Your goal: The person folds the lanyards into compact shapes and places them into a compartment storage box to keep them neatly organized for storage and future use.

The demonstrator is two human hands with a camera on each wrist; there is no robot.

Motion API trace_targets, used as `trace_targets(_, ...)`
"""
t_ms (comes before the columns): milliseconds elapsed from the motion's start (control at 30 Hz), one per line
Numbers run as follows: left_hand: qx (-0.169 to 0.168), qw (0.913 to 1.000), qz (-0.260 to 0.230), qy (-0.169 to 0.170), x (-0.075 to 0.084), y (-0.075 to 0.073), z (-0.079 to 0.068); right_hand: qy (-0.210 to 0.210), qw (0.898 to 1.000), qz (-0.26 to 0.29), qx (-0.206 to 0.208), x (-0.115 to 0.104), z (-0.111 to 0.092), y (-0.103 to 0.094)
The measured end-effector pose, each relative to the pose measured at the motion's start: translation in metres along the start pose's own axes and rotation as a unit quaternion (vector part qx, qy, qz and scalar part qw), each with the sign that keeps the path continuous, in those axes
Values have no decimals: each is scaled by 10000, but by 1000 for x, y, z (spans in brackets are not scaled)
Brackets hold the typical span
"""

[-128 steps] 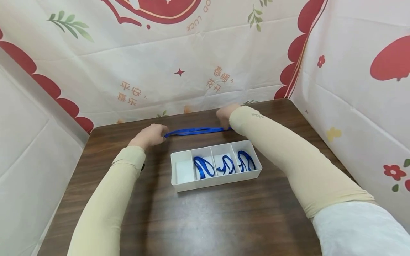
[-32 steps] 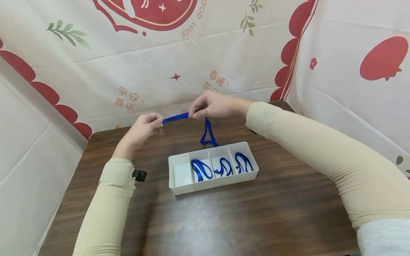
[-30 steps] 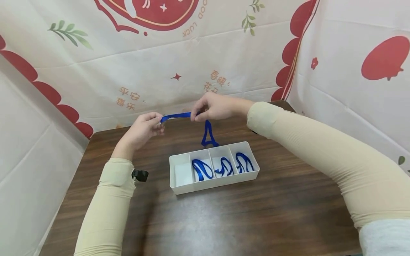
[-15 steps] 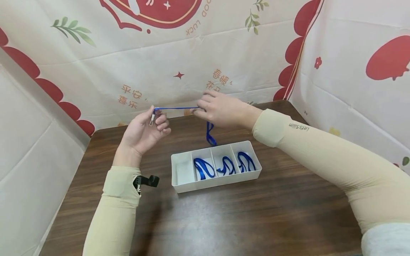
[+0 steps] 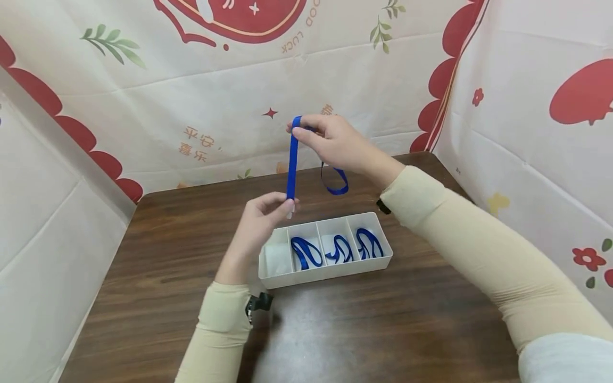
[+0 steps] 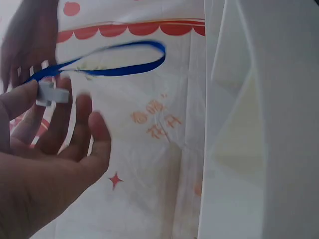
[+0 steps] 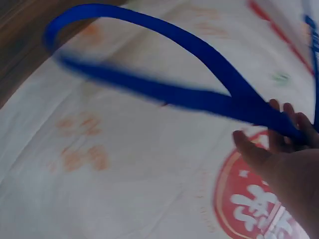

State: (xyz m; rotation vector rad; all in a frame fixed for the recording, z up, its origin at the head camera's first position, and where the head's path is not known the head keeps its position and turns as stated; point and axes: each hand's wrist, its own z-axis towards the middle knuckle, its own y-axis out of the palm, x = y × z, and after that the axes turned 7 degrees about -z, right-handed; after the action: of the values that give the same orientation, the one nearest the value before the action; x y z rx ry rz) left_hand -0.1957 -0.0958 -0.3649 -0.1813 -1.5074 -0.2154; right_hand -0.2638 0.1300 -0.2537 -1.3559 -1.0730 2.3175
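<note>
A blue lanyard [image 5: 292,165] is stretched upright between both hands above the back of the table. My left hand [image 5: 251,229] pinches its lower end between thumb and fingers. The white plastic clip [image 6: 52,93] on that end shows in the left wrist view. Higher up, my right hand [image 5: 342,141] pinches the strap, which passes over its index finger. The lanyard's loop [image 7: 164,94] hangs from the right hand and swings blurred in the right wrist view. Beneath the hands, a white divided box [image 5: 325,274] holds coiled blue lanyards [image 5: 306,252] in its three right compartments.
The box stands on a dark wooden table [image 5: 383,330], partly behind the left hand. White printed cloth [image 5: 230,106] hangs behind the table and along both sides. Black straps sit at both wrists.
The lanyard was lying flat, then was lifted and held level between the hands. Now it runs upright: the right hand has risen, and the left has moved down and right toward the box.
</note>
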Motion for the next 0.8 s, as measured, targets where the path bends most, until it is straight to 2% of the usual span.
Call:
trace_targets(100,80,9991,269,311,-3,16,-7,-49,9974,602,383,-18,-11,5)
trace_targets(200,162,9957,481,773,-7,29,-11,-43,9885,1230,877,-30,-23,9)
trace_targets(300,250,9872,823,1341,-12,41,-14,89,9783,1704,1179,-37,-35,9)
trace_targets(433,541,9715,1043,2061,-14,55,-20,361,9771,1845,994,-42,-54,9)
trace_targets(533,722,9628,827,2468,-9,62,-20,584,9739,2040,806,-41,-70,13)
trace_targets(667,645,9583,547,2729,3,71,-16,910,9612,2473,820,-37,-86,21)
trace_targets(800,492,9643,530,2546,14,79,-11,1064,9529,2709,857,-35,-93,29)
